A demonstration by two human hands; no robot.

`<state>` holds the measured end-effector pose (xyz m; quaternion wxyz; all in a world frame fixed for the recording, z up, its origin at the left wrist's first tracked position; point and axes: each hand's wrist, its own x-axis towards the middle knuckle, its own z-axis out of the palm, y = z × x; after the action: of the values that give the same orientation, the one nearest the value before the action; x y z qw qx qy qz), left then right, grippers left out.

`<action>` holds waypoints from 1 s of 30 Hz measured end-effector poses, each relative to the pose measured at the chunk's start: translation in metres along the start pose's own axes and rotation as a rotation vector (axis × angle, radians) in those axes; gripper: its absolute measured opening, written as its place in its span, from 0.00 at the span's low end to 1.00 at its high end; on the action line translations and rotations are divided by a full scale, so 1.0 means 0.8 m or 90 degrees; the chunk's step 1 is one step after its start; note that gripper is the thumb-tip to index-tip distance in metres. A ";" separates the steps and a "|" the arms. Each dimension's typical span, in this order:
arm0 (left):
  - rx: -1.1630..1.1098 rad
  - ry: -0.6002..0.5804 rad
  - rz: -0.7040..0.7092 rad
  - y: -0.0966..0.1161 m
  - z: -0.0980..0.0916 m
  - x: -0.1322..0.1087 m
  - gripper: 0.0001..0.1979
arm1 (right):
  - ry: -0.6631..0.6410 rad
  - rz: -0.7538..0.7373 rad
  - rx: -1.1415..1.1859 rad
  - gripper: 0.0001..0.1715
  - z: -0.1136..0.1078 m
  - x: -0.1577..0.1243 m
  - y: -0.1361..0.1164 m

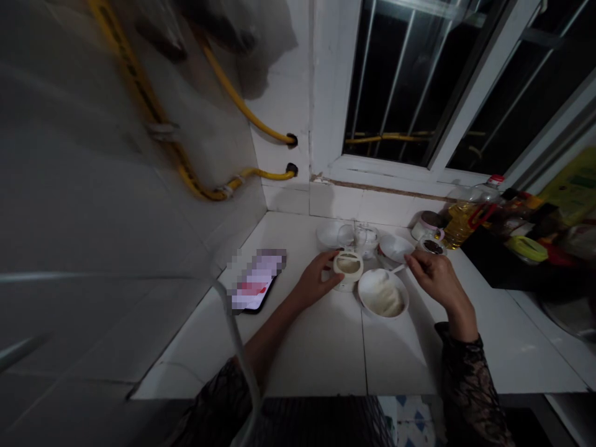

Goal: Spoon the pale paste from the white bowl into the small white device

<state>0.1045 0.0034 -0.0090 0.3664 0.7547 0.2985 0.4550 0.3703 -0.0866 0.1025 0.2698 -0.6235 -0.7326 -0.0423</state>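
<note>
Black lace sleeves (468, 388) end in hands held apart: your left hand (316, 280) grips a round cream mould (347, 268), your right hand (431, 278) pinches a spoon (398, 269) by a white bowl of dough (361, 292).

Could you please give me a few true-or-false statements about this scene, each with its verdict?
1. The left hand holds a round white cup. True.
2. A bowl with a pale mound sits between the left hand and the right hand. True.
3. The phone lies right of the bowl. False: the phone lies left of the left hand.
4. The oil bottle lies on its side. False: the oil bottle stands.
</note>
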 end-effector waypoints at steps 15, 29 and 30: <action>0.017 -0.009 -0.004 0.002 -0.002 0.000 0.26 | -0.278 0.076 0.217 0.27 0.032 -0.014 0.032; 0.024 -0.011 0.004 0.000 -0.002 0.000 0.26 | -0.225 0.240 0.446 0.30 0.030 -0.011 0.044; 0.024 -0.011 0.004 0.000 -0.002 0.000 0.26 | -0.224 0.243 0.451 0.30 0.030 -0.010 0.045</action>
<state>0.1032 0.0040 -0.0082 0.3531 0.7662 0.3019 0.4439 0.3961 -0.0765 0.0684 0.3408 -0.6145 -0.6084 0.3690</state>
